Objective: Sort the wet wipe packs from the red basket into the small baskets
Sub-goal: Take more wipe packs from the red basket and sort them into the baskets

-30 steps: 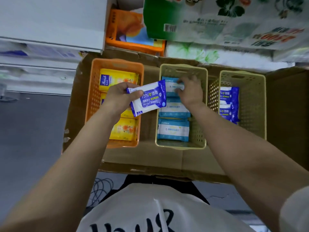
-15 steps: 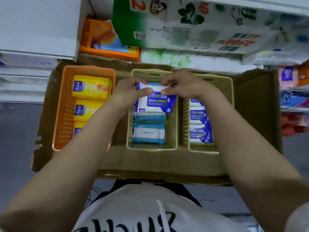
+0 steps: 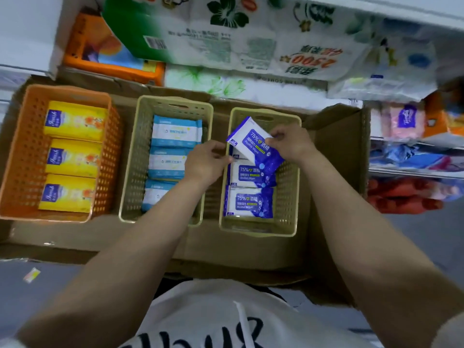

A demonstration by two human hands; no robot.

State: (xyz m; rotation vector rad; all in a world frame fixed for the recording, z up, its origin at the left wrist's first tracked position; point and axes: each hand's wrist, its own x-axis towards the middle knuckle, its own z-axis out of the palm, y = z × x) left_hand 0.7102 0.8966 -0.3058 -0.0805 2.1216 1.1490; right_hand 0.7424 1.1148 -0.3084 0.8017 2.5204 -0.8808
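Your right hand [image 3: 292,144] pinches the blue-and-white alcohol wipe pack [image 3: 253,146], tilted over the far end of the right-hand beige slotted plastic basket [image 3: 288,197] — placing step. Your left hand [image 3: 207,163], fingers loosely curled, touches its near corner. Next: lay it flat beyond the two matching packs.

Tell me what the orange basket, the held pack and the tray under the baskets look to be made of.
Orange basket: seemingly moulded plastic, matte, with gridded holes in its walls.
Held pack, pinched by the right hand: apparently soft plastic film, slightly glossy, printed and creased.
Tray: likely corrugated cardboard, dull brown, with folded flaps and ragged edges.
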